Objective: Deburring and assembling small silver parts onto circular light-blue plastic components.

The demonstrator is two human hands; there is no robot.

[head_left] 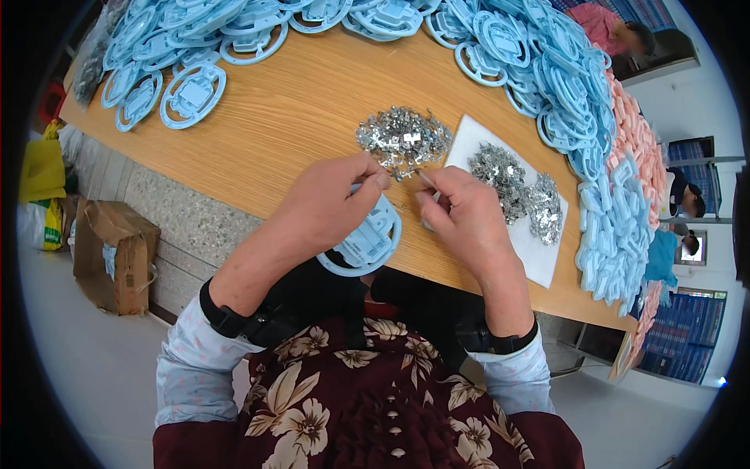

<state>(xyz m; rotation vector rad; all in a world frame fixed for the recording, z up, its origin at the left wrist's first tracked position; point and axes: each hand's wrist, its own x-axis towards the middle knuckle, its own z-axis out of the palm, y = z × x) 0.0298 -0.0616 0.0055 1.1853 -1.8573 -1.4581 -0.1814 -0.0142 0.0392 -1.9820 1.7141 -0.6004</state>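
A round light-blue plastic part [373, 241] with an open ring rim lies under my left hand, over the table's front edge. My left hand [337, 195] is closed, thumb and forefinger pinched together above that part. What sits in the pinch is too small to make out. Across from it, my right hand [465, 209] is also pinched, its fingertips close to the loose metal pieces; anything between them is hidden. Just beyond both hands spreads a pile of small shiny metal pieces [402, 139].
A white foam sheet [541, 262] at the right carries two heaps of metal bits [500, 176]. Blue ring parts [195, 94] crowd the table's [289, 109] far side. Blue and pink plastic pieces [613, 234] line the right edge. A cardboard box [117, 254] stands on the floor; people are beyond.
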